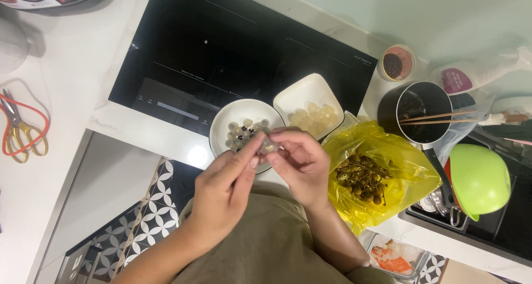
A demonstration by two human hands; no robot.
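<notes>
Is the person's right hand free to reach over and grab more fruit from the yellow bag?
Probably not right away: the right hand and left hand are both pinching a small peeled fruit. The yellow bag lies open just beside it, nothing between.

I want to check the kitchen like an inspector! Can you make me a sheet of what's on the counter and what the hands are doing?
Surface: white counter with black cooktop.
Job's things: pale peeled fruit pinched between both hands; round bowl; square dish of peeled fruit; yellow bag of brown fruit.
Clutter: scissors, black pot with chopsticks, green bowl.
Grippers: left hand and right hand hold the fruit.
Cables: nothing seen.
Surroundings: patterned floor tiles.
</notes>
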